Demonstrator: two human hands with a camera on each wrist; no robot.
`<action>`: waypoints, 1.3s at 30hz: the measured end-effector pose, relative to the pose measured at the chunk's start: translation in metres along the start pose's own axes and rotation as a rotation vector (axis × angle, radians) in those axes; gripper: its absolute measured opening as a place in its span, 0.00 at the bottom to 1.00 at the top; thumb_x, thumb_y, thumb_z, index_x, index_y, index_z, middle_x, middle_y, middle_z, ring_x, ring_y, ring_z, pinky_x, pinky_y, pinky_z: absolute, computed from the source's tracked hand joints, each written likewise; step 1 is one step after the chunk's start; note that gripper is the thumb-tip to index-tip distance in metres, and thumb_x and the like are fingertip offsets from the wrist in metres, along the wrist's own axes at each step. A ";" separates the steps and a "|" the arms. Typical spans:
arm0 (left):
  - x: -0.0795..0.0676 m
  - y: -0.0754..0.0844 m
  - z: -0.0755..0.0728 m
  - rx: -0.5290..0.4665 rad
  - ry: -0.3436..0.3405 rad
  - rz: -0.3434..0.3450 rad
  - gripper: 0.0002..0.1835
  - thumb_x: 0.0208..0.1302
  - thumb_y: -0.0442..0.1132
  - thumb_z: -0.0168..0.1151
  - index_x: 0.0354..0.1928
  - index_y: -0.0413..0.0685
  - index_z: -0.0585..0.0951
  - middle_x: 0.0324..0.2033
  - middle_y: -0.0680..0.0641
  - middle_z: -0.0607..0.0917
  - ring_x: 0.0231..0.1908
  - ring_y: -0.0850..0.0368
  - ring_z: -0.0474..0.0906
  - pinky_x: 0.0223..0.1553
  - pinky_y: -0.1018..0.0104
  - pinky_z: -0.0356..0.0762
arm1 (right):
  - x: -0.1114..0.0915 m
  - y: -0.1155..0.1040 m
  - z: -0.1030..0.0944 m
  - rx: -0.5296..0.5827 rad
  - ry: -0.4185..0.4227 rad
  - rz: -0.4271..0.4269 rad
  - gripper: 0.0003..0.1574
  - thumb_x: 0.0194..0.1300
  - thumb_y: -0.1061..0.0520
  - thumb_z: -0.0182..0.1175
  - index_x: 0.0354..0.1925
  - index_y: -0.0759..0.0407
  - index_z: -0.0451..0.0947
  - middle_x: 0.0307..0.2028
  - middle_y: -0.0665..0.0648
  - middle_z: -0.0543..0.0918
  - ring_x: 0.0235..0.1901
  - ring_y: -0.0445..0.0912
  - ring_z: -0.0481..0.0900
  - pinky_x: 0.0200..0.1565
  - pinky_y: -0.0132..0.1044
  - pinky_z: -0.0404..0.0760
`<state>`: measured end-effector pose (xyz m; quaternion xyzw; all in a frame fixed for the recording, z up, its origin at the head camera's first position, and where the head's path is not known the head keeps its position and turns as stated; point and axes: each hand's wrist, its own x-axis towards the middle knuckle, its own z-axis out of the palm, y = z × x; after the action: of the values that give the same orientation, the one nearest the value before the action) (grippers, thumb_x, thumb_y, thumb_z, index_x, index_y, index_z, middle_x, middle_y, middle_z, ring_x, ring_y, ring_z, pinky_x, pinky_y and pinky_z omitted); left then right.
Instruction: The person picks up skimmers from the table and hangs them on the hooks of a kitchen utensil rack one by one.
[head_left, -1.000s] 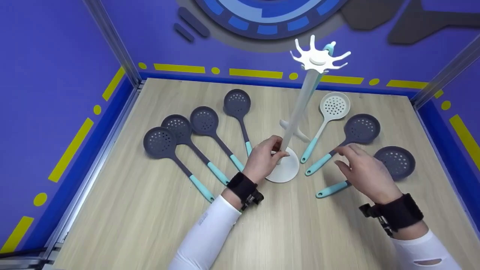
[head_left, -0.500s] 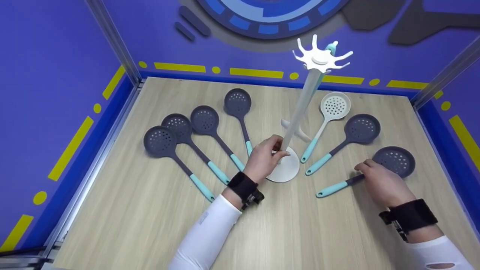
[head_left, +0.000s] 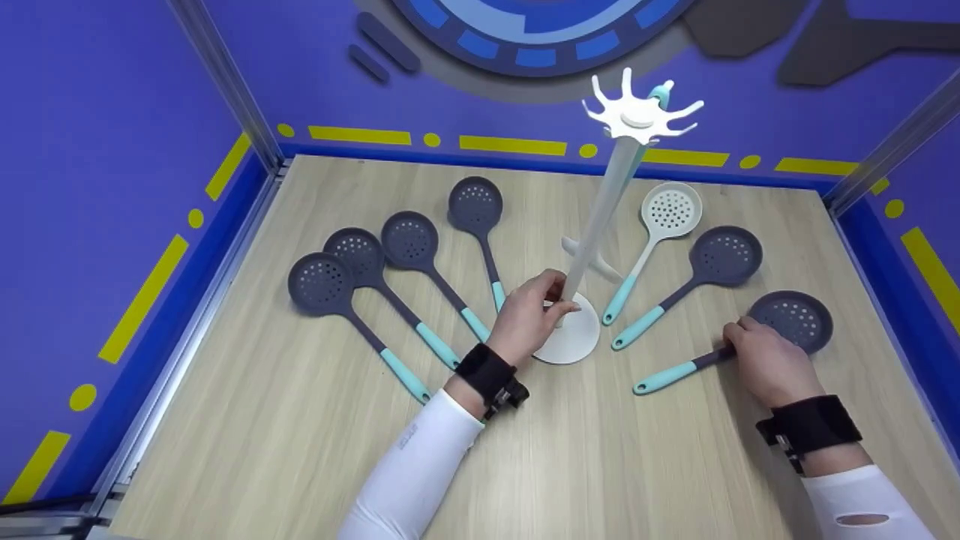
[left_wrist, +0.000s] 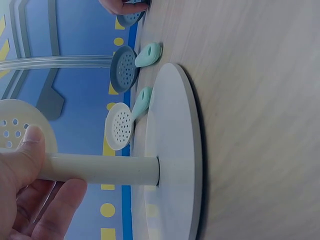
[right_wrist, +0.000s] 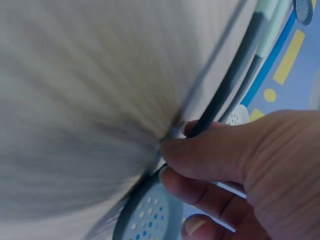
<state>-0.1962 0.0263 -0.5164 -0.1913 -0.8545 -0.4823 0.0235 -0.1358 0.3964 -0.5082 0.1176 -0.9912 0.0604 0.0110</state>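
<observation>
My left hand point(head_left: 529, 319) grips the white pole of a utensil stand point(head_left: 598, 214) low down, just above its round base. Prongs spread from the stand's top. A pale skimmer hangs behind the pole, its teal handle end point(head_left: 661, 94) at the prongs and its perforated head point(left_wrist: 25, 117) behind the left hand in the left wrist view. At the right, my right hand point(head_left: 774, 361) pinches the dark neck of a grey skimmer point(head_left: 796, 319) lying on the table. Its teal handle point(head_left: 664, 377) points left; the hand covers part of its neck.
Between the stand and the right hand lie a white skimmer point(head_left: 671, 210) and another grey skimmer point(head_left: 726, 256). Several grey skimmers point(head_left: 320, 283) fan out on the left of the wooden table point(head_left: 570, 465). Blue panels point(head_left: 97, 187) enclose the back and sides.
My right hand has moved right and down from beside the middle grey skimmer to the rightmost one, and now pinches its neck. The left hand and the stand stay in place.
</observation>
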 end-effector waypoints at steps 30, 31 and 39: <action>0.000 0.000 0.000 -0.002 0.001 -0.017 0.17 0.71 0.48 0.68 0.58 0.55 0.80 0.46 0.55 0.88 0.48 0.65 0.85 0.51 0.75 0.83 | -0.009 -0.033 -0.036 0.124 0.151 -0.003 0.13 0.67 0.73 0.64 0.45 0.61 0.81 0.39 0.64 0.85 0.38 0.57 0.82 0.35 0.58 0.82; 0.000 0.000 0.000 0.003 0.001 -0.020 0.17 0.71 0.48 0.68 0.58 0.55 0.80 0.46 0.55 0.88 0.48 0.65 0.85 0.50 0.74 0.83 | -0.008 -0.037 -0.039 0.129 0.171 -0.013 0.13 0.67 0.73 0.64 0.45 0.61 0.80 0.38 0.63 0.85 0.38 0.57 0.82 0.35 0.58 0.82; 0.001 -0.001 0.001 0.007 0.002 -0.015 0.17 0.71 0.47 0.69 0.57 0.56 0.80 0.46 0.56 0.88 0.48 0.65 0.86 0.49 0.72 0.84 | -0.004 -0.062 -0.067 0.215 0.331 -0.016 0.13 0.68 0.73 0.63 0.48 0.61 0.80 0.38 0.61 0.83 0.38 0.57 0.80 0.37 0.57 0.78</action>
<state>-0.1971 0.0265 -0.5176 -0.1844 -0.8576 -0.4797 0.0213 -0.1168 0.3452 -0.4341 0.1147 -0.9627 0.1842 0.1616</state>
